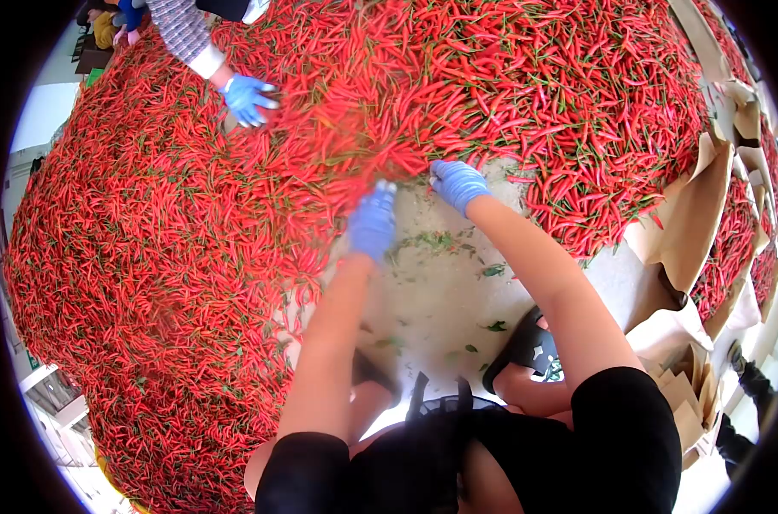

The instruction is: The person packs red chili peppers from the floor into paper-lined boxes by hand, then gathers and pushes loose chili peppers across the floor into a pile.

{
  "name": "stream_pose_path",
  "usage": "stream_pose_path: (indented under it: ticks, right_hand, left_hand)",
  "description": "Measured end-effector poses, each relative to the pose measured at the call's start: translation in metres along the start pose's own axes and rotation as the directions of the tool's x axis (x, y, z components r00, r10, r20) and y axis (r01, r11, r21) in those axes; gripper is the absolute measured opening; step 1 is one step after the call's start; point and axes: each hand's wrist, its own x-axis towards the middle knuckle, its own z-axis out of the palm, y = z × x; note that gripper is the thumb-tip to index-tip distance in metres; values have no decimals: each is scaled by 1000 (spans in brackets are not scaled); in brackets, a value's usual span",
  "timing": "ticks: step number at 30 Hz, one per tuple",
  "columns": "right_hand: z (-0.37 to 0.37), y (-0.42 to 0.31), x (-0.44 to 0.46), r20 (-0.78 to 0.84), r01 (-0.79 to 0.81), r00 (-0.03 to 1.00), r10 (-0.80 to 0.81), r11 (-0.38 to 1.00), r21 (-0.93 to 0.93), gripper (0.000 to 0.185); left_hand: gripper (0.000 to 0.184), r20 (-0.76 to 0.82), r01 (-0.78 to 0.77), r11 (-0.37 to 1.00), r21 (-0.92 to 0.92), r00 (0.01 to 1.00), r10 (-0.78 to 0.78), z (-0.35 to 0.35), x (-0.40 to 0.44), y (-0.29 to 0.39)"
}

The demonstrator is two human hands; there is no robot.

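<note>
A wide heap of red chili peppers [175, 223] with green stems spreads over the floor. My left hand [374, 221], in a blue glove, is at the heap's near edge; its fingers are smeared by motion, and whether they hold anything cannot be made out. To its right, my right hand [457, 184], also gloved in blue, has its fingers curled at the edge of the peppers. What lies inside them is hidden. Some peppers just beyond both hands are blurred.
A co-worker's blue-gloved hand [248, 99] reaches over the heap at upper left. Brown cardboard [693, 218] stands along the right. Loose green leaves lie on the pale floor [445, 300] between my feet. Another person is at the far upper left.
</note>
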Motion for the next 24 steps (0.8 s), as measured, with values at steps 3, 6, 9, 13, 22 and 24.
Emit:
stream_pose_path:
  ticks: [3, 6, 9, 13, 22, 24]
  right_hand:
    - [1, 18, 25, -111, -5, 994, 17, 994, 108, 22]
    - [-4, 26, 39, -175, -88, 958, 225, 817, 570, 22]
    - [-4, 13, 21, -202, -58, 940, 276, 710, 701, 23]
    - [19, 1, -16, 14, 135, 991, -135, 991, -14, 24]
    - [66, -69, -24, 50, 303, 952, -303, 899, -317, 25]
    - [109, -67, -52, -1, 524, 844, -537, 825, -211, 27]
  left_hand:
    - [45, 1, 67, 997, 34, 998, -67, -9, 30, -29]
    - [47, -202, -20, 978, -208, 979, -23, 1, 48, -60]
    - [23, -154, 318, 800, -509, 881, -448, -38, 57, -25]
    - [24, 79, 221, 930, -293, 975, -207, -21, 34, -10]
    - [66, 194, 288, 805, -519, 957, -217, -51, 69, -39]
    - [66, 228, 300, 815, -496, 951, -211, -61, 78, -38]
